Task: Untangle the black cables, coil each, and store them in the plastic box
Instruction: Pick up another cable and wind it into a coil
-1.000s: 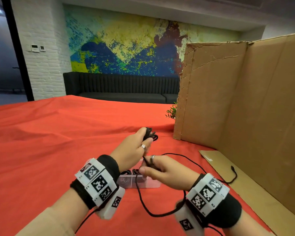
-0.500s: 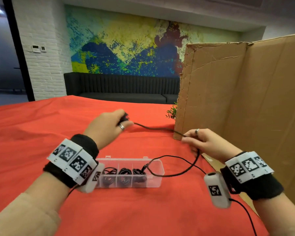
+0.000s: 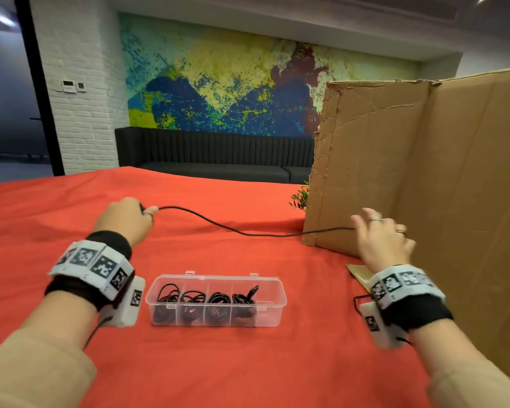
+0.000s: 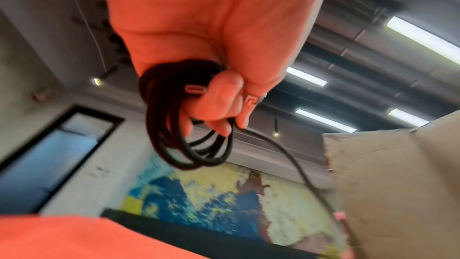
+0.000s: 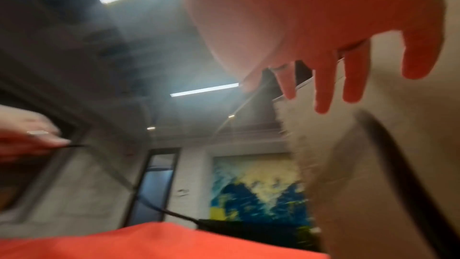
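A clear plastic box point(image 3: 281, 293) lies near me on the red cloth; four of its compartments hold coiled black cables point(image 3: 218, 303), and the right end is bare. My left hand point(image 3: 130, 216) grips a coil of black cable point(image 4: 189, 131) with a plug point(image 4: 195, 90) under the thumb. From it the cable point(image 3: 242, 231) sags across the cloth to my right hand point(image 3: 380, 240). That hand hovers in front of the cardboard with fingers point(image 5: 323, 94) straight and spread. The cable's end meets its thumb, and no pinch shows.
A tall cardboard screen point(image 3: 424, 187) stands at the right, with a flat cardboard piece point(image 3: 357, 269) at its foot. A small green plant point(image 3: 301, 198) peeks from behind its left edge. Beyond the red table point(image 3: 71, 207) is a dark sofa point(image 3: 218, 160).
My hands have drawn far apart, and the slack loop near the box is now pulled out into one line. The right hand's pinch has opened into spread fingers.
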Demonstrator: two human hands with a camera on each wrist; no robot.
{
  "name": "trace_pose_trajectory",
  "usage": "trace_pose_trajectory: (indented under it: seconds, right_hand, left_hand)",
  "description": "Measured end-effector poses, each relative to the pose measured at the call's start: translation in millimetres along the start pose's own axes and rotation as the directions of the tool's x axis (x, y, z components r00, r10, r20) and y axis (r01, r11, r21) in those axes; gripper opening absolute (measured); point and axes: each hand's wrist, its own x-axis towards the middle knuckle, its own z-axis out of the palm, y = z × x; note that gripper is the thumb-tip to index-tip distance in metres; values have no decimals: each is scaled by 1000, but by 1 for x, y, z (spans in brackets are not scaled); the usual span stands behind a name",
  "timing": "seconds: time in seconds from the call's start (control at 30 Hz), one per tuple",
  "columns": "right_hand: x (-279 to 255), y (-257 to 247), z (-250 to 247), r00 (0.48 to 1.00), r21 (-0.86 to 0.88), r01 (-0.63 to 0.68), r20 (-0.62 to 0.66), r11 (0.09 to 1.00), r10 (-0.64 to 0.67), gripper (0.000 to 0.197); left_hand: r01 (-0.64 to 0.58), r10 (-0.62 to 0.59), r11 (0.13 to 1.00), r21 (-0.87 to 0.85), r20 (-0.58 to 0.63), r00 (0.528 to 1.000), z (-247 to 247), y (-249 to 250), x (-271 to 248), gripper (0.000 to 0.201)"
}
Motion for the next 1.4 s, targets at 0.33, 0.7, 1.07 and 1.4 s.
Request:
trace_pose_trajectory:
  seconds: [0.33,0.7,1.07,1.4]
  right_hand:
    - [-78,-75,73,762,323,469,322,822,-561,27]
    - [-99,-91,58,830,601,381,113,702,-546,17]
    - [-101,-74,9,612,639,527,172,560,-772,22]
    - [-31,-28,-28,839,230,523,34,821,-543,30]
  left_hand:
    - [340,244,474,-812,492,836,34,56,-71,29]
    - [670,515,-268,-692,485,707,14,96,-98,16]
    - [-157,429,123,-980,-90,899,31,110,-86,14]
    - [-426,648,726,-540,330,686,19,73,-84,37]
